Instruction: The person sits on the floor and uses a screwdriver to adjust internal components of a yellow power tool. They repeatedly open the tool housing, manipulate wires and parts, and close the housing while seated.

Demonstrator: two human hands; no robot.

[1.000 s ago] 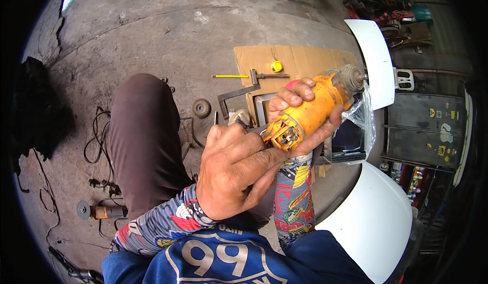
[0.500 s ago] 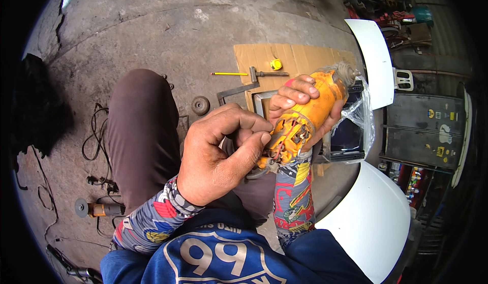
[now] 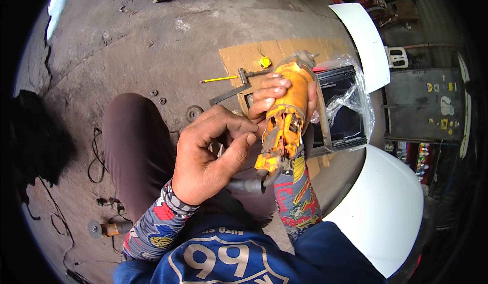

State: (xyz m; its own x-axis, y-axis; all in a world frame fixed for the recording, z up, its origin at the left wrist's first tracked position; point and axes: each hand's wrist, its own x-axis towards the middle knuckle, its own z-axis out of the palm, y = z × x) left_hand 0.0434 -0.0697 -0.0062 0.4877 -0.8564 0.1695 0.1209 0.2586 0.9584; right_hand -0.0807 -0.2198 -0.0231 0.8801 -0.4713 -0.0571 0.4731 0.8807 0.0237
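Note:
My right hand (image 3: pixel 268 95) is wrapped round the orange body of an angle grinder (image 3: pixel 294 93). The grinder is tilted, its grey gear head (image 3: pixel 304 58) pointing away from me. At its near end the rear casing is off, so wires and inner parts show. A black cord sleeve (image 3: pixel 249 185) comes out below. Just left of this exposed end is my left hand (image 3: pixel 206 154), thumb and forefinger pinched together. Whatever lies between those fingertips is too small or hidden to make out. The left hand appears apart from the grinder.
On the cardboard (image 3: pixel 325 45) or by its edge lie a tape measure (image 3: pixel 264 62), a hammer (image 3: pixel 242 75), a yellow pencil (image 3: pixel 218 79) and a metal square (image 3: pixel 230 95). Plastic wraps a dark framed panel (image 3: pixel 343 126). Another grinder (image 3: pixel 116 228) rests at lower left; white panels (image 3: pixel 384 213) stand right.
The grinder has swung more upright and shifted left in my right hand. My left pinch has come slightly away from its exposed end. The whole view has shifted a little.

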